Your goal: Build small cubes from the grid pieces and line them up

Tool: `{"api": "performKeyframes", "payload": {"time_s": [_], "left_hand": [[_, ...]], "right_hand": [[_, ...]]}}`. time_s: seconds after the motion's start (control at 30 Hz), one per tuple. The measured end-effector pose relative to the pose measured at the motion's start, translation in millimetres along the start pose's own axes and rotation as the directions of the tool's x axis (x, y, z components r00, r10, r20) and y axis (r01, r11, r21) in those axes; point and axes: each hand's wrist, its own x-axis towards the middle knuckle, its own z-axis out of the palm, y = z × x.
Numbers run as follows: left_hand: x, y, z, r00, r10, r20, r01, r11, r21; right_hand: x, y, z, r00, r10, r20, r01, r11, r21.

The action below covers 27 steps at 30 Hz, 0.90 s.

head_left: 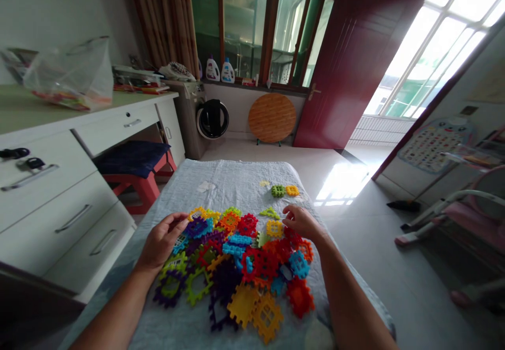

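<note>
Plastic interlocking building blocks, many with toothed edges, lie in a loose pile on a bed-like surface with a pale blue cloth [236,176]. At the pile's left side, my left hand [161,239] has its thumb and fingers closed at the edge of a yellow block [197,213], beside a dark blue block [196,227]. My right hand [303,222] hovers over the right side with loosely bent fingers, apart at the tips. Nearest to it are a green triangular block [270,212], a yellow window block [274,228] and a red block [292,237], partly hidden.
Beyond the pile, a green block [278,191] and a small yellow block [292,190] sit side by side. On the left stand a white desk [118,123] and a red stool [144,187] with a dark cushion. A pink chair [479,210] is at the right.
</note>
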Motion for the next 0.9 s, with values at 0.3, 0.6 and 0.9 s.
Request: {"api": "performKeyframes", "payload": {"time_s": [0.3, 0.6, 0.9], "left_hand": [[2, -6, -2, 0.999, 0.022, 0.029, -0.022, 1.0, 0.017], [1, -2, 0, 1.0, 0.012, 0.015, -0.013, 0.999, 0.038], [3, -4, -1, 0.999, 0.025, 0.02, -0.026, 0.998, 0.055]], "right_hand": [[0, 6, 18, 0.984, 0.032, -0.177, -0.036, 0.999, -0.015], [-1, 23, 5, 0.957, 0.053, -0.287, -0.033, 0.997, 0.072], [-11, 28, -7, 0.99, -0.08, 0.117, 0.077, 0.996, 0.037]]}}
